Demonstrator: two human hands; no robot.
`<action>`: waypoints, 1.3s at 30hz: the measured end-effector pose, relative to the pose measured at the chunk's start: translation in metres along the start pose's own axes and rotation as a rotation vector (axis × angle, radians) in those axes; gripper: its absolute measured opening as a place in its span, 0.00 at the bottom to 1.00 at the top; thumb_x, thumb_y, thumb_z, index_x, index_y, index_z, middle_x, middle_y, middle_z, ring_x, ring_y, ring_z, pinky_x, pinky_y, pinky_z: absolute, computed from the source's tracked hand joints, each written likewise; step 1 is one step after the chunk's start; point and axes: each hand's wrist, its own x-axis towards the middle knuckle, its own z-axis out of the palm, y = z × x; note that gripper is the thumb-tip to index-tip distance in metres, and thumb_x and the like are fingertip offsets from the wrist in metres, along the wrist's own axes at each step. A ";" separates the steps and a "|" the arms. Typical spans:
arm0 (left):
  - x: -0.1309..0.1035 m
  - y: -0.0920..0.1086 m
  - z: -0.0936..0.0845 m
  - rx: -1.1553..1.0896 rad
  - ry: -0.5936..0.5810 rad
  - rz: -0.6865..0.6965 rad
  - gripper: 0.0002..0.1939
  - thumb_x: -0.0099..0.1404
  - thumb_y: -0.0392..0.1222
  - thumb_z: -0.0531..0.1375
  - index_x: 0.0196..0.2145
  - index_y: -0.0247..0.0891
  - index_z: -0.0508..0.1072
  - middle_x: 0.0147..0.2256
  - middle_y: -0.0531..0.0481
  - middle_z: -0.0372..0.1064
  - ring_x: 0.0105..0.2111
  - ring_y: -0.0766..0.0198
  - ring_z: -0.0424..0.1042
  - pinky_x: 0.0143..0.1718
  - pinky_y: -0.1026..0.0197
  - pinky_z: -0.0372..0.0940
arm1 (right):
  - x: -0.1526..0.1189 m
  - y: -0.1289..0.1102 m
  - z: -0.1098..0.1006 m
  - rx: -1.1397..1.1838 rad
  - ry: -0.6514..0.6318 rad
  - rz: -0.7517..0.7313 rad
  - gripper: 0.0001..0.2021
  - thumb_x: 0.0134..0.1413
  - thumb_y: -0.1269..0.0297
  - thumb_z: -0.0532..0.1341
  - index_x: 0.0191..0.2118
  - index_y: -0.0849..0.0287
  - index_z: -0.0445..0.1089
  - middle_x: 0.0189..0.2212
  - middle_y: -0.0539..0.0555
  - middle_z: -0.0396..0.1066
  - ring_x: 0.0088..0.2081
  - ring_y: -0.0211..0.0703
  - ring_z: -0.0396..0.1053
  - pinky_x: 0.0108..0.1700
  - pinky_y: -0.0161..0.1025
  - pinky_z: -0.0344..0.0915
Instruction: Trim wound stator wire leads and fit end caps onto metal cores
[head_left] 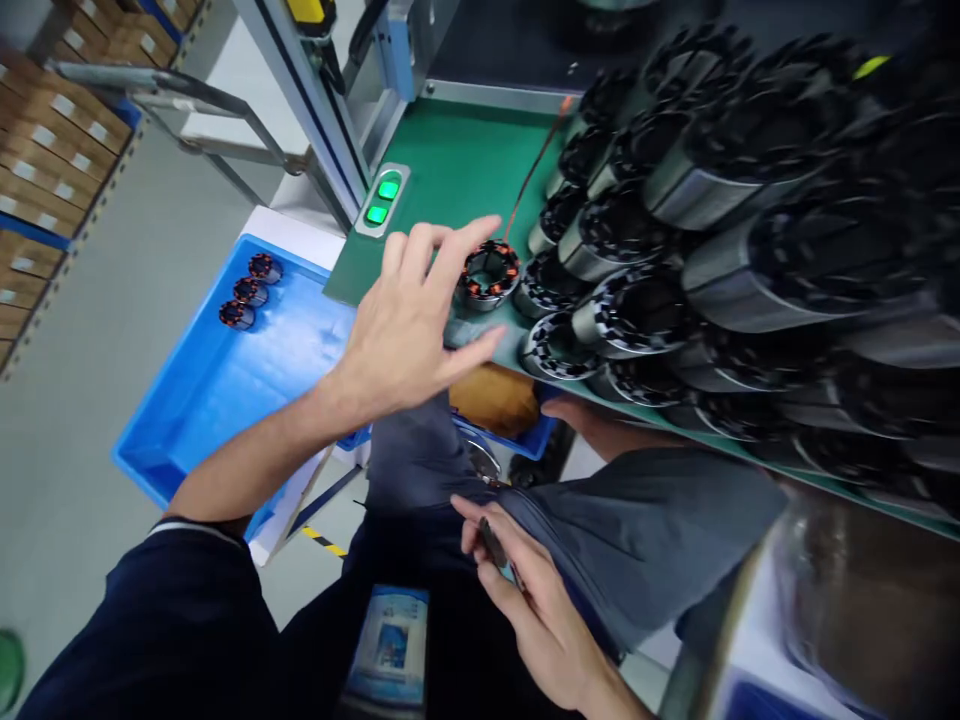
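My left hand is over the front of the green work surface, its thumb and fingers spread apart. Between thumb and forefinger, close to the fingertips, stands a motor stator wound with copper wire. A copper-coloured wire runs from it towards the back. Whether the fingers touch the stator is unclear. Above my lap, my right hand is closed round a small dark hand tool, whose kind is mostly hidden by the fingers.
Rows of stators without visible copper crowd the surface to the right. A blue bin at left holds three wound stators. Two green-lit buttons sit at the surface's left edge. Below it is a yellowish-brown bundle in another blue bin.
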 end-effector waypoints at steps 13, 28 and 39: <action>-0.073 0.056 -0.036 -0.970 -0.265 -0.448 0.34 0.80 0.67 0.69 0.75 0.55 0.71 0.59 0.43 0.79 0.37 0.58 0.79 0.28 0.58 0.75 | -0.025 0.023 -0.026 0.036 0.367 0.079 0.20 0.84 0.50 0.64 0.42 0.56 0.86 0.29 0.51 0.80 0.37 0.43 0.86 0.45 0.34 0.81; -0.125 0.100 0.041 -0.811 -0.452 -0.105 0.28 0.85 0.50 0.70 0.74 0.50 0.66 0.62 0.40 0.75 0.61 0.46 0.80 0.62 0.44 0.80 | 0.033 -0.033 -0.063 0.040 0.540 -0.248 0.07 0.73 0.64 0.77 0.39 0.54 0.85 0.32 0.48 0.81 0.31 0.38 0.72 0.35 0.41 0.69; -0.130 0.119 0.074 -1.199 -0.228 -0.465 0.12 0.89 0.58 0.60 0.59 0.52 0.66 0.63 0.44 0.70 0.66 0.48 0.75 0.72 0.40 0.76 | 0.028 -0.018 -0.032 0.227 0.633 -0.143 0.10 0.77 0.53 0.75 0.44 0.51 0.85 0.32 0.50 0.80 0.31 0.40 0.72 0.38 0.44 0.73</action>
